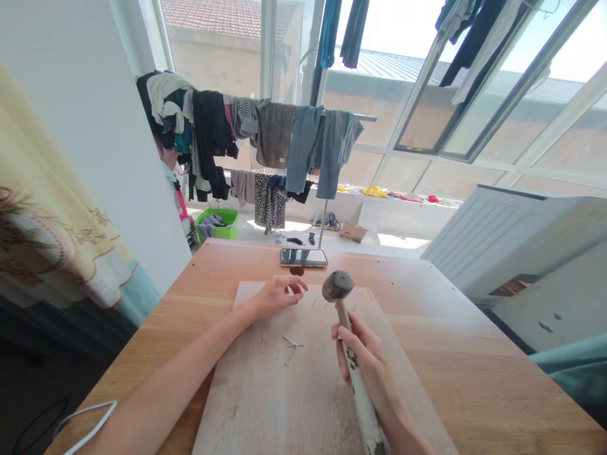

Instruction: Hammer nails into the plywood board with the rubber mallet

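Observation:
My right hand (363, 354) is wrapped round the pale, worn handle of a rubber mallet (337, 285), its dark head raised above the board. On the left, my left hand (279, 296) has thumb and forefinger bent together in a pinch over the board's far part; a thin nail seems to be at the fingertips, mostly hidden. A row of thin nails (326, 304) stands in the wooden board (265, 404) just right of those fingers. Several loose nails (293, 345) lie in a small heap nearer me, between my two arms.
The board rests on a wooden table (474, 354). Beyond it lie a phone (303, 257) and a dark round spot or disc (296, 271). A white cable (92, 426) crosses the near left corner. Behind are a clothes rack (284, 133), a green basket (222, 221) and windows.

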Tool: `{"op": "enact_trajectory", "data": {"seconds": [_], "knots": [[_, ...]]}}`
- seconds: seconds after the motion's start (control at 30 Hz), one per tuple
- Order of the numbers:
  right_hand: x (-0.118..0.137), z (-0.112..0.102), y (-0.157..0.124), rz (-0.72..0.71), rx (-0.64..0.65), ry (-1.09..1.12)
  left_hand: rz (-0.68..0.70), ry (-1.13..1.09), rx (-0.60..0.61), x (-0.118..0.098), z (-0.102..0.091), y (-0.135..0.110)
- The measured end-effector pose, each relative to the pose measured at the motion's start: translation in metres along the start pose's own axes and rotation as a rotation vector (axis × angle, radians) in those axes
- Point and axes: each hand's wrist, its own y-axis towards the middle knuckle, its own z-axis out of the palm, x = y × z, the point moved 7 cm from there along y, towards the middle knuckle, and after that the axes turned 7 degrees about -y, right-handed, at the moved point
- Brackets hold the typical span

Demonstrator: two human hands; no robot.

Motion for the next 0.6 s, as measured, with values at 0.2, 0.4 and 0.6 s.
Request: {"op": "enact_trajectory", "data": {"seconds": [0.2,0.4,0.6], "knots": [[0.004,0.002,-0.003,-0.01,0.016,0.006,0.014,-0.003,0.027,0.005,0.008,-0.004],[-0.004,0.006,0.0,0.005,0.061,0.017,0.054,0.038,0.037,-0.001,0.008,-0.005],[-0.003,0.017,0.001,-0.015,0.111,0.072,-0.023,-0.017,0.012,0.004,0.007,-0.006]]}}
